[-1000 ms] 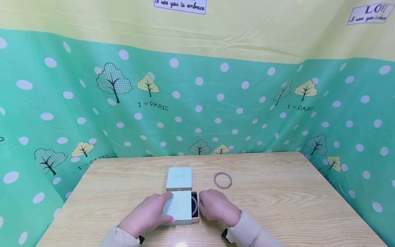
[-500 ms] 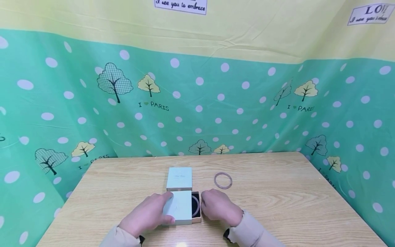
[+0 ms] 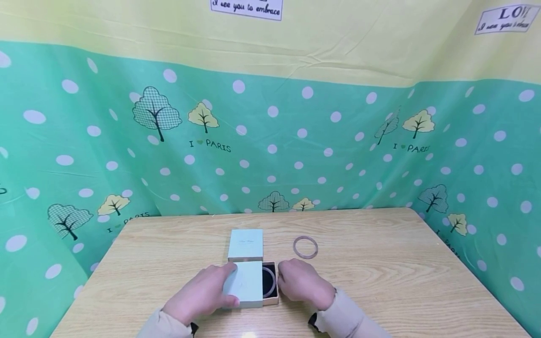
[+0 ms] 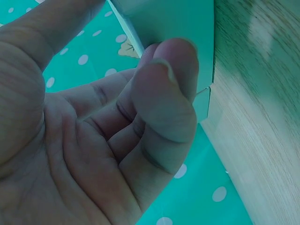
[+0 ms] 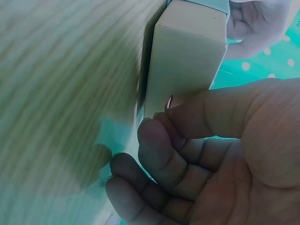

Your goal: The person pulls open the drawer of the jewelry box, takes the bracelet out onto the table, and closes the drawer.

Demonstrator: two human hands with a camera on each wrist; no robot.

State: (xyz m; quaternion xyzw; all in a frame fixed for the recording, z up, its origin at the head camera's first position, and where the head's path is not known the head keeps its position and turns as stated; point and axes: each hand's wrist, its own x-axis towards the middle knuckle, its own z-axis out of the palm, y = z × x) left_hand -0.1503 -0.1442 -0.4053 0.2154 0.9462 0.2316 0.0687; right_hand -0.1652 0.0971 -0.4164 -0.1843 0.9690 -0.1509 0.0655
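Observation:
A light blue slide-out box (image 3: 249, 284) lies near the front of the table. My left hand (image 3: 203, 292) grips its sleeve from the left, thumb at the near side and fingers at the far side. Out of the sleeve's right end sticks a tan drawer (image 3: 270, 302) with a black lining, where part of a pale mauve bangle (image 3: 274, 281) shows; its left part is hidden under the sleeve. My right hand (image 3: 301, 281) pinches at the drawer's outer end with thumb and index finger. In the right wrist view the drawer's plain end wall (image 5: 187, 61) stands right at the thumb.
Just behind the sleeve sits another light blue box (image 3: 246, 244) with small print on its lid. A second mauve bangle (image 3: 305, 257) lies flat on the wooden table (image 3: 380, 263), to the right of that box. A green dotted curtain (image 3: 236, 155) hangs behind the table.
My right hand has moved slightly right, drawing the drawer further out of the sleeve, and more of the bangle inside shows. The left hand and sleeve stay in place.

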